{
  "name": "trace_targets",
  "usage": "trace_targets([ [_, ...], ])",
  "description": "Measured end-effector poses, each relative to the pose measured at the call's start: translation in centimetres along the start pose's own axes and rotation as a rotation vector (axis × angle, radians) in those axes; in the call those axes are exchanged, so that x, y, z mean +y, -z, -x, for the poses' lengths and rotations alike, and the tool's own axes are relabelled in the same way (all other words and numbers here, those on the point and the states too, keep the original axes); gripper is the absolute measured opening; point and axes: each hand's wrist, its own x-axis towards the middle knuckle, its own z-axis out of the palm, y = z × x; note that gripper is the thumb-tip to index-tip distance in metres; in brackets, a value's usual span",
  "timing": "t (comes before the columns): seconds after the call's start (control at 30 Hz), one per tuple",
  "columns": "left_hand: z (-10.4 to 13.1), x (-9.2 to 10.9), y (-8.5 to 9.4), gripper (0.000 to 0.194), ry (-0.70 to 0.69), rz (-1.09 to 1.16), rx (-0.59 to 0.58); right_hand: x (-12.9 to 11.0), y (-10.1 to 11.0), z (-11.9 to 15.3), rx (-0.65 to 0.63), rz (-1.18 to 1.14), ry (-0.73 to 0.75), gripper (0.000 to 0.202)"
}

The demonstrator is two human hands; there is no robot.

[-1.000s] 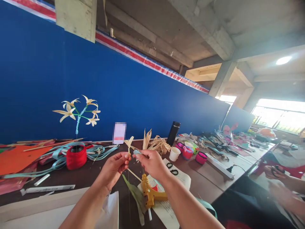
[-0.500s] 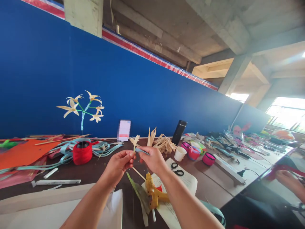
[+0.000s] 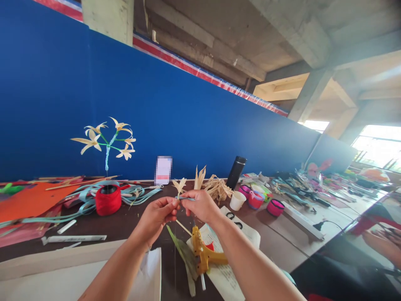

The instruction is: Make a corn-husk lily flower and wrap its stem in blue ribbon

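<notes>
Between my two hands, above the dark table, stands a small cream flower [image 3: 179, 185] that looks made of dried husk. My left hand [image 3: 163, 212] pinches its stem from below. A light blue strip [image 3: 187, 198] runs from the stem into the fingers of my right hand [image 3: 201, 205], which are closed on it. Just under my hands lie a yellow glue gun [image 3: 202, 253] and a green husk leaf [image 3: 183, 253]. To the left, a spray of similar cream flowers [image 3: 108, 144] on a blue-wrapped stem rises above a red spool [image 3: 108, 200].
A phone [image 3: 163, 170] leans at the blue partition [image 3: 188, 104]. Dried husks [image 3: 217, 189], a black thermos [image 3: 236, 173], a paper cup [image 3: 237, 201] and scissors [image 3: 231, 215] lie beyond my right arm. An open white box [image 3: 131, 274] sits front left. Another person's arm [image 3: 380, 244] shows far right.
The flower has turned and tilted slightly to the right, its petals showing wider. My right hand has shifted a little, with the blue strip still in its fingers.
</notes>
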Motion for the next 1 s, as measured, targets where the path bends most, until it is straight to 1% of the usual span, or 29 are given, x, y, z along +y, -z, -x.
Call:
trace_targets([
  [0.07,0.04,0.17,-0.15,0.026,0.007,-0.002,0.008,-0.11,0.24,-0.11,-0.011,0.027,0.008,0.027],
  [0.13,0.08,0.34,-0.28,0.028,0.011,-0.003,0.016,-0.34,0.51,-0.11,-0.007,0.067,0.053,0.024],
  [0.23,0.16,0.52,-0.39,0.029,0.016,-0.007,0.028,-0.71,0.81,0.03,0.050,0.153,0.190,0.019],
  [0.3,0.20,0.55,-0.40,0.029,0.020,-0.006,0.033,-0.77,0.86,0.11,0.076,0.192,0.283,0.019],
  [0.37,0.23,0.52,-0.41,0.030,0.023,-0.006,0.034,-0.66,0.82,0.14,0.089,0.205,0.328,0.020],
  [0.43,0.22,0.46,-0.41,0.029,0.022,-0.011,0.036,-0.49,0.76,0.13,0.094,0.201,0.322,0.019],
  [0.53,0.23,0.44,-0.44,0.028,0.021,-0.022,0.038,-0.42,0.72,0.16,0.097,0.167,0.275,0.020],
  [0.67,0.27,0.52,-0.47,0.027,0.039,-0.023,0.045,-0.73,0.78,0.36,0.068,0.090,0.220,0.020],
  [0.8,0.25,0.47,-0.45,0.028,0.064,-0.017,0.061,-0.93,0.86,0.44,0.048,0.068,0.233,0.018],
  [1.0,0.36,0.59,-0.85,0.031,0.096,-0.051,0.142,-0.53,0.93,0.21,0.053,0.116,0.262,0.017],
])
